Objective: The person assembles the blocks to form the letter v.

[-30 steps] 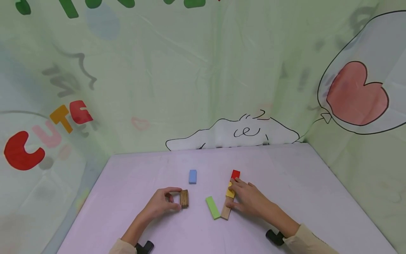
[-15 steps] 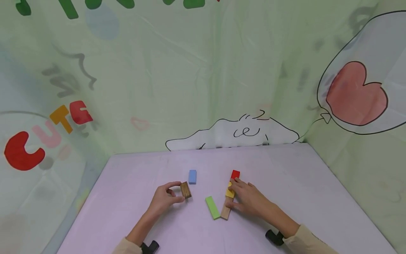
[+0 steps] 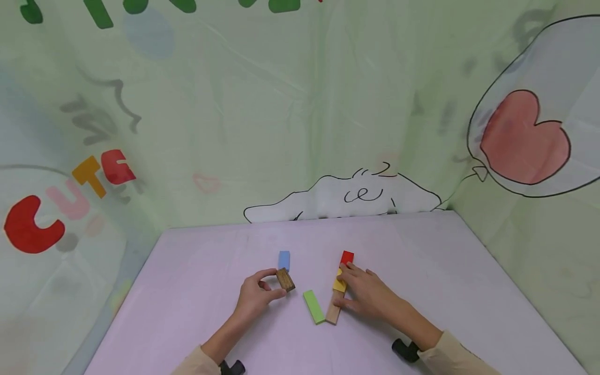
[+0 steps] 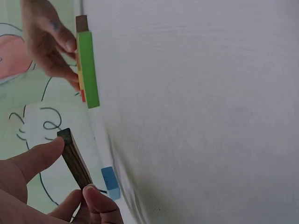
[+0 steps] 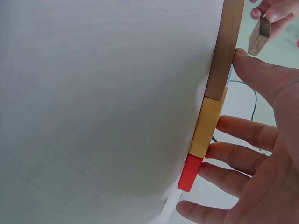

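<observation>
My left hand [image 3: 255, 297] pinches a dark brown wooden block [image 3: 285, 280] by its ends between thumb and fingers. In the left wrist view the dark block [image 4: 75, 161] is tilted and appears raised off the table. My right hand [image 3: 367, 291] rests with spread, fairly straight fingers on a row of blocks: a red block [image 5: 189, 173], a yellow block [image 5: 205, 126] and a light wooden block [image 5: 225, 51], end to end. A green block [image 3: 314, 307] slants away from the near end of that row, forming a V with it. A blue block [image 3: 284, 260] lies just beyond the dark one.
The pale lilac tabletop [image 3: 197, 271] ends at a printed cloth backdrop [image 3: 262, 114] behind and on both sides. Black wrist camera mounts [image 3: 405, 350] sit under both wrists.
My left hand has lifted the dark brown block, turned it and carried it away from me and rightward, near the blue block. The right hand and its row stay put.
</observation>
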`<state>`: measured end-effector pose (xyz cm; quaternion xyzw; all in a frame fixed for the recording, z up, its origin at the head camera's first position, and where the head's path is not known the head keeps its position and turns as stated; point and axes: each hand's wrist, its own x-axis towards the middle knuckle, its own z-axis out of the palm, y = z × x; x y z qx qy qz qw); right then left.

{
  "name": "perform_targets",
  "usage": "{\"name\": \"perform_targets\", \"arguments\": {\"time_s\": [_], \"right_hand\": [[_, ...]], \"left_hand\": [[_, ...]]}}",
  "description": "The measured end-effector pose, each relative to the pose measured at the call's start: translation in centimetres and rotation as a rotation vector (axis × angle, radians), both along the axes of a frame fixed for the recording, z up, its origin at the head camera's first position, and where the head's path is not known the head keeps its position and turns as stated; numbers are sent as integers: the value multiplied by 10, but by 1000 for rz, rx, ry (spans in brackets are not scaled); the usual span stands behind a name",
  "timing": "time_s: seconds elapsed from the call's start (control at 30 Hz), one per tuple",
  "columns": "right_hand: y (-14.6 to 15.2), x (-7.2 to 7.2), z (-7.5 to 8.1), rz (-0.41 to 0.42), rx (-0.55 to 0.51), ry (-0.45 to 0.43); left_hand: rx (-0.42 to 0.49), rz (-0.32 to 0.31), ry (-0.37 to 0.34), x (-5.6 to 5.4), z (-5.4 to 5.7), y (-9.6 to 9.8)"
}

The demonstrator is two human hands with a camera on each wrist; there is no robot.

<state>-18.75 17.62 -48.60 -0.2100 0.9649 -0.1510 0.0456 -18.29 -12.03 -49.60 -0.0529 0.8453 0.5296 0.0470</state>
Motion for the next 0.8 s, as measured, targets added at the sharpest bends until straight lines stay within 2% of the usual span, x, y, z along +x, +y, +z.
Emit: {"name": "perform_targets", "arguments": {"time_s": [0.27, 0.63, 0.8], "right_hand": [[-1, 0, 1, -5, 10, 1], [-1, 0, 0, -12, 4, -19], [-2, 0, 1, -17, 1, -21]], "left_hand": [[-33, -38, 38, -2, -2, 9], [-111, -78, 79, -11, -11, 17], [-117, -94, 98, -14, -14, 19]]}}
